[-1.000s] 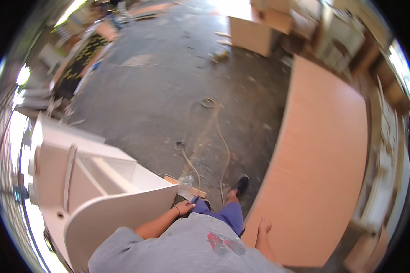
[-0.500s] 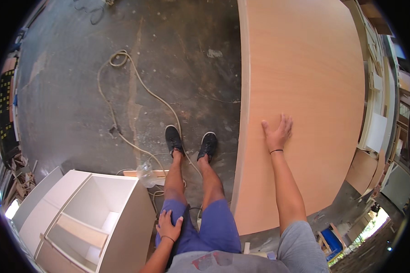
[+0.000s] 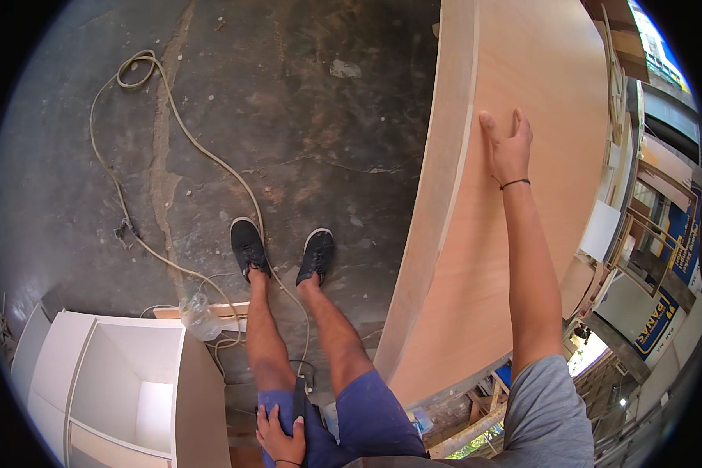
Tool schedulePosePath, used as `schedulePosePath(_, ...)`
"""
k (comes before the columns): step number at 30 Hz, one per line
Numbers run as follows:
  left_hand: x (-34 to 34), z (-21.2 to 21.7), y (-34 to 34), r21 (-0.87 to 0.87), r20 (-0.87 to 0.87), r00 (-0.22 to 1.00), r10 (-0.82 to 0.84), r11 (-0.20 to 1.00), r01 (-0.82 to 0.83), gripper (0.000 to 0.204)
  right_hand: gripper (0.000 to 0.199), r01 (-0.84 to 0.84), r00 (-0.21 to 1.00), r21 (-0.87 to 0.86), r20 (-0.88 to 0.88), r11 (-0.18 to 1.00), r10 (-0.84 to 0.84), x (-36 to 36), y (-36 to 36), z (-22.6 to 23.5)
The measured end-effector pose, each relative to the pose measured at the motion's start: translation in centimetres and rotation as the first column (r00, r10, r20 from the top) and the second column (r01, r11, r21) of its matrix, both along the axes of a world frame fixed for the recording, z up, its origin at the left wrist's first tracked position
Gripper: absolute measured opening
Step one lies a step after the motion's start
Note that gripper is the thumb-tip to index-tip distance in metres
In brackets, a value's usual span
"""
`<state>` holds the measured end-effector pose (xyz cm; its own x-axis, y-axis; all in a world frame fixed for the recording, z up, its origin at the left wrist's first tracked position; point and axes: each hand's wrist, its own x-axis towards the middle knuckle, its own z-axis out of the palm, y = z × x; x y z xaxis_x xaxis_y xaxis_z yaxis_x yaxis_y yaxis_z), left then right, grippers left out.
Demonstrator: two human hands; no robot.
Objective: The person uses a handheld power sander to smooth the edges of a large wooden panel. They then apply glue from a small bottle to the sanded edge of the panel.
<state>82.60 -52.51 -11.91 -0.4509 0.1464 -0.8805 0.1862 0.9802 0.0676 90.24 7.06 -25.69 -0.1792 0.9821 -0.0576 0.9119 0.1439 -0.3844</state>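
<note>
Right hand [image 3: 509, 148] rests open on a tan board [image 3: 522, 234], holding nothing; left hand [image 3: 281, 435] lies flat on the thigh, empty.

A blue sign [image 3: 663, 312] with yellow lettering stands at far right.

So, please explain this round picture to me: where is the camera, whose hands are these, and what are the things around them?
The camera sits on a person's head and looks down, so the wide lens bends the edges. Both arms are that person's own. The right hand rests flat on a large light wooden panel, holding nothing. The left hand lies on the thigh of the blue shorts. Below are black shoes on a concrete floor, crossed by a pale cable. A white cabinet stands at lower left, beside a clear plastic bottle.
</note>
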Motion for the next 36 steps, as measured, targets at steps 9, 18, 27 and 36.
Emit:
schedulePosePath(9,-0.5,-0.6,0.1,-0.022,0.042,0.999,0.029,0.999,-0.028,0.058,0.098,0.118,0.993,-0.009,-0.005,0.993,-0.118,-3.2,4.6,0.6)
schedulePosePath(18,-0.4,-0.4,0.4,-0.015,0.027,0.999,0.035,0.999,-0.035,0.059,0.098,0.058,0.997,-0.072,-0.045,0.996,-0.062,-0.1,0.2,0.2)
schedulePosePath(27,0.0,-0.8,0.9,-0.021,0.019,1.000,0.018,1.000,-0.018,0.059,0.099,0.104,0.994,0.033,0.031,0.994,-0.105,-4.9,6.6,1.1)
schedulePosePath(36,0.0,-0.7,0.6,-0.043,0.019,0.998,0.052,0.998,-0.052,0.058,0.073,-0.212,0.975,0.000,-0.068,0.977,0.211,-2.5,2.2,-0.6)
